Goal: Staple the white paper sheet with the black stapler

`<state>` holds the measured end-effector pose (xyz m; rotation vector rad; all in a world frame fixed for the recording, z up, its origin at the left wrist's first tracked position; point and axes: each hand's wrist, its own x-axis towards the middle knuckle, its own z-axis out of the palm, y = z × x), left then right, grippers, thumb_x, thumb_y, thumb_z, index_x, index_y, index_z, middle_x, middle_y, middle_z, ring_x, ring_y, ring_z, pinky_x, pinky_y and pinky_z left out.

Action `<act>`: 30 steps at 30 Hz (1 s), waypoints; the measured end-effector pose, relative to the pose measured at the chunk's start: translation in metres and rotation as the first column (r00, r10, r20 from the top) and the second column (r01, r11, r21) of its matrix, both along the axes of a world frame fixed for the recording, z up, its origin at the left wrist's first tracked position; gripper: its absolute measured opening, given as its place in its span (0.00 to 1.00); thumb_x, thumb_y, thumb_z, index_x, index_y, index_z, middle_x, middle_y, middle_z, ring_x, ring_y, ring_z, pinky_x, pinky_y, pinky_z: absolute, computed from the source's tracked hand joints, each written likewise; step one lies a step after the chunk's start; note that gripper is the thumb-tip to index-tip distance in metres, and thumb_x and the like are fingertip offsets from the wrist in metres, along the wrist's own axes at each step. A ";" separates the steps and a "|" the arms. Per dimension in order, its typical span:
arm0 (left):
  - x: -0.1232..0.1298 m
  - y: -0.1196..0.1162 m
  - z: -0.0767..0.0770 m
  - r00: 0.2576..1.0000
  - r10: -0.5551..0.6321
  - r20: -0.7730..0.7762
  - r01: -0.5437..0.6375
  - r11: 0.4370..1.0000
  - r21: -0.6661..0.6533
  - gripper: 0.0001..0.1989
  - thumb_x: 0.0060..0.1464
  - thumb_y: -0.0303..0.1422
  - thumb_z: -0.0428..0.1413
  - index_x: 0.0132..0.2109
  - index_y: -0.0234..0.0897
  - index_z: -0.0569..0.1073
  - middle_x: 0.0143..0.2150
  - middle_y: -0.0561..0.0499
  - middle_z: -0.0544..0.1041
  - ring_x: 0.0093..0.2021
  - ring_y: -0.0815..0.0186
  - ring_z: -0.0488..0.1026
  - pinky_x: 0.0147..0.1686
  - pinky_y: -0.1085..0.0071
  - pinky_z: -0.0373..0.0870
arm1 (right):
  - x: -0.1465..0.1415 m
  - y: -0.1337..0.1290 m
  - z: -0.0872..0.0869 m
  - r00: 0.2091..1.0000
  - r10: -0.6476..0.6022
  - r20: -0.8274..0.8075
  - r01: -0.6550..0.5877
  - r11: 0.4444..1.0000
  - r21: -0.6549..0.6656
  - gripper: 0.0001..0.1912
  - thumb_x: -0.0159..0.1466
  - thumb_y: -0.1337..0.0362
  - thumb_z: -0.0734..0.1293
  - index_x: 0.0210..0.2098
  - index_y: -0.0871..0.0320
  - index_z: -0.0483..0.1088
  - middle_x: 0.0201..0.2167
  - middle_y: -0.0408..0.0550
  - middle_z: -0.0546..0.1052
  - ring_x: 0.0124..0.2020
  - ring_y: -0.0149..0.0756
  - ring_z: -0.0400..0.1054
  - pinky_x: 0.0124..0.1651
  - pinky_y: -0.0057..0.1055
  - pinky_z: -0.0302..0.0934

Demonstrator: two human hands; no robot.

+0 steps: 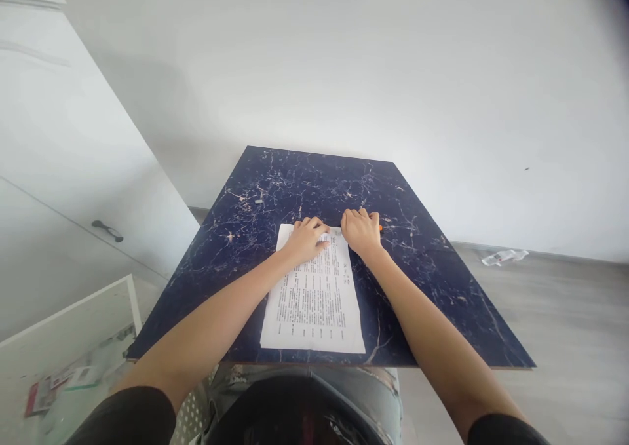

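A stack of printed paper sheets [314,301] lies on the dark blue marbled table [319,183], its near end close to the front edge. My left hand [308,239] rests flat on the far part of the sheets, thumb apart from the fingers, holding nothing. At the far right corner of the paper, my right hand [362,231] is closed with its fingers curled down. An orange bit [381,228] peeks out on its right side, and something dark shows at its left by the paper's edge. The hand hides most of that object.
A small grey piece [259,202] sits on the table's left half. To the left stand a white cabinet [73,137] with a dark handle [107,231] and a white-framed bin [69,314] holding packaging. Clear plastic [504,257] lies on the floor by the wall.
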<state>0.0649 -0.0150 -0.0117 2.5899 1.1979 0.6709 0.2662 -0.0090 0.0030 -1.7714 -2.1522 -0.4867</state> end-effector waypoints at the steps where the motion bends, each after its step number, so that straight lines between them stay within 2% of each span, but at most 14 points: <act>1: 0.000 0.000 0.000 1.000 0.002 -0.001 -0.002 1.000 -0.003 0.13 0.65 0.37 0.56 0.54 0.40 0.74 0.54 0.45 0.72 0.54 0.53 0.67 0.55 0.52 0.63 | 0.000 0.000 0.000 1.000 0.001 0.001 -0.001 1.000 -0.004 0.22 0.75 0.63 0.49 0.37 0.59 0.72 0.34 0.59 0.78 0.41 0.49 0.65 0.49 0.46 0.47; 10: 0.000 0.000 0.000 1.000 0.007 -0.011 -0.007 1.000 0.011 0.13 0.65 0.37 0.56 0.54 0.40 0.74 0.53 0.45 0.72 0.54 0.53 0.67 0.54 0.53 0.63 | -0.001 -0.001 0.002 0.998 -0.008 0.066 0.007 1.000 0.014 0.23 0.76 0.62 0.47 0.39 0.59 0.70 0.37 0.59 0.77 0.43 0.50 0.63 0.48 0.44 0.47; 17: 0.001 -0.001 0.001 1.000 0.010 -0.012 -0.010 1.000 0.001 0.12 0.65 0.36 0.56 0.53 0.40 0.74 0.53 0.45 0.72 0.53 0.54 0.67 0.54 0.52 0.63 | -0.004 -0.001 0.003 1.000 -0.014 0.021 0.014 0.999 -0.034 0.21 0.75 0.63 0.49 0.41 0.60 0.71 0.38 0.60 0.77 0.43 0.50 0.63 0.48 0.44 0.47; 22: 0.000 0.000 0.000 1.000 0.011 -0.010 -0.011 1.000 -0.004 0.12 0.64 0.36 0.57 0.53 0.41 0.75 0.53 0.45 0.72 0.53 0.53 0.67 0.55 0.52 0.63 | -0.003 0.002 -0.002 0.998 -0.017 0.057 0.019 0.999 -0.029 0.22 0.76 0.63 0.48 0.41 0.60 0.71 0.37 0.59 0.77 0.42 0.49 0.64 0.47 0.44 0.49; 30: -0.001 -0.002 0.002 1.000 0.006 0.010 -0.006 1.000 0.009 0.12 0.64 0.36 0.57 0.53 0.40 0.75 0.52 0.46 0.73 0.54 0.53 0.68 0.54 0.53 0.63 | -0.008 -0.002 0.001 0.998 0.005 0.064 -0.002 0.999 -0.039 0.21 0.75 0.64 0.50 0.41 0.61 0.72 0.37 0.61 0.78 0.43 0.50 0.66 0.47 0.43 0.50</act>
